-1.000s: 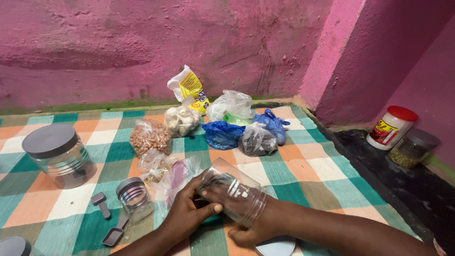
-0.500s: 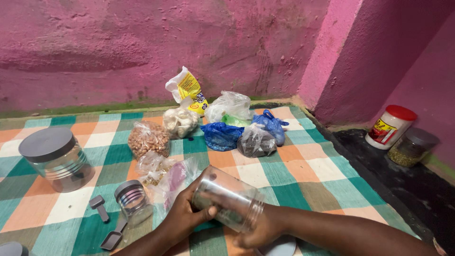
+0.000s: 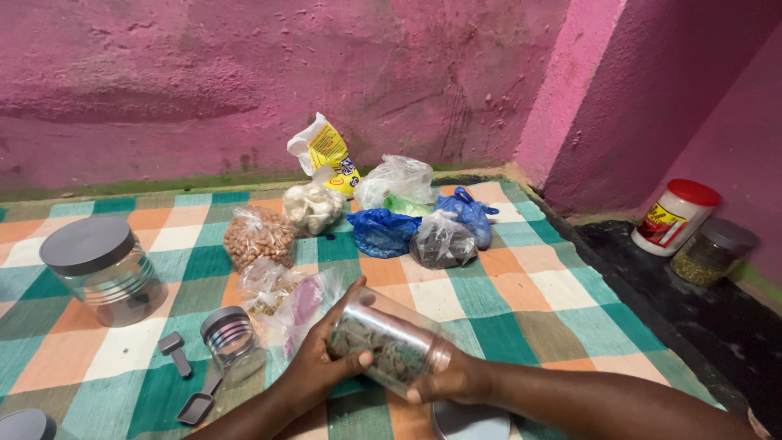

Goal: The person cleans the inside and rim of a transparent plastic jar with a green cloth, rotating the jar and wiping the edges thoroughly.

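A clear plastic jar [image 3: 383,342] lies tilted on its side in front of me, base up and to the left, with something dark inside. My left hand [image 3: 314,363] grips its base end. My right hand [image 3: 452,379] is at the jar's mouth, its fingers closed around the rim; whether they reach inside I cannot tell. A round grey lid [image 3: 471,421] lies on the checked cloth [image 3: 521,293] just under my right wrist.
A large clear jar with a grey lid [image 3: 102,269] stands at left, a small lidded jar [image 3: 230,342] and two grey scoops [image 3: 186,379] nearer. Several bags of peanuts [image 3: 258,236] and other foods sit behind. Two jars [image 3: 692,232] stand on the dark floor at right.
The jar has been lifted and turned a little between my hands, and my right hand has drawn back from deep inside it to its mouth. The grey lid shows more below.
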